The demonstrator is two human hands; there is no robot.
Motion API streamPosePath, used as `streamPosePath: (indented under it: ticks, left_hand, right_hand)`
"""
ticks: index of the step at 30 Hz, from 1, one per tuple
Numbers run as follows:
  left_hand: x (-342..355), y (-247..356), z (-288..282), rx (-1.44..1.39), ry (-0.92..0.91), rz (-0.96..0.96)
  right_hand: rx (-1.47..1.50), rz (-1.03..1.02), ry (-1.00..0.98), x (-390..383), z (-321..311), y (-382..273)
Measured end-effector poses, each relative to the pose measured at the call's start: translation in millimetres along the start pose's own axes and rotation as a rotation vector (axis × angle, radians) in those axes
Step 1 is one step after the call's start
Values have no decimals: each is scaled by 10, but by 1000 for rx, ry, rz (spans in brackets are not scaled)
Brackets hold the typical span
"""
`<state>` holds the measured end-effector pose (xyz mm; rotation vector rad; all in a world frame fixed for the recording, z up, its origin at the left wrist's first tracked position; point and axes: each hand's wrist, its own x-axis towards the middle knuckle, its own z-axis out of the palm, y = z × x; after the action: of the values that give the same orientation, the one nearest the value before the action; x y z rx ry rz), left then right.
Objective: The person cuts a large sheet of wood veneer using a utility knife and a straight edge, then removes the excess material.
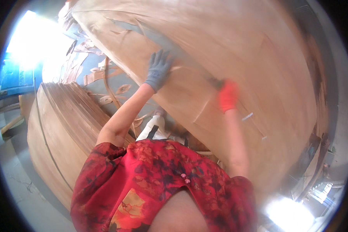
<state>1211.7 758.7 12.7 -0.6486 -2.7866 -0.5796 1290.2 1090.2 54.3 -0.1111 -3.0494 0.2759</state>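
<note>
A large stack of thin tan wood veneer (274, 85) spreads out in front of me. My left hand (157, 72), in a grey-blue glove, lies flat on it near the left edge with the fingers spread. Farther right, my right hand (228, 95) in an orange-red glove is closed and smeared by motion. From its left side sticks a small dark tool (215, 82), whose kind the blur hides. A long grey opening (164, 40) in the top sheet runs from the far left toward that tool. Two short pale strips, one a tape-like piece (247, 116), lie on the veneer nearer me.
At left stands another pile of veneer sheets (67, 116) with layered edges. Torn veneer scraps (114, 83) litter the grey floor between the two piles. A blue box-like object (19, 75) is at far left. Dark boards (315, 162) lie beyond the right edge.
</note>
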Motion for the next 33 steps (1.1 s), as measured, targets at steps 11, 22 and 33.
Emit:
streamPosePath:
  ticks: [11, 22, 33]
  left_hand:
    - [-176, 247, -561, -689, 50, -6]
    - [-1331, 240, -1433, -1623, 42, -550]
    - [-1576, 359, -1394, -1292, 262, -473]
  right_hand:
    - [959, 222, -508, -203, -973, -1332]
    - [1317, 254, -631, -800, 84, -2025]
    - [1620, 343, -606, -726, 177, -1511]
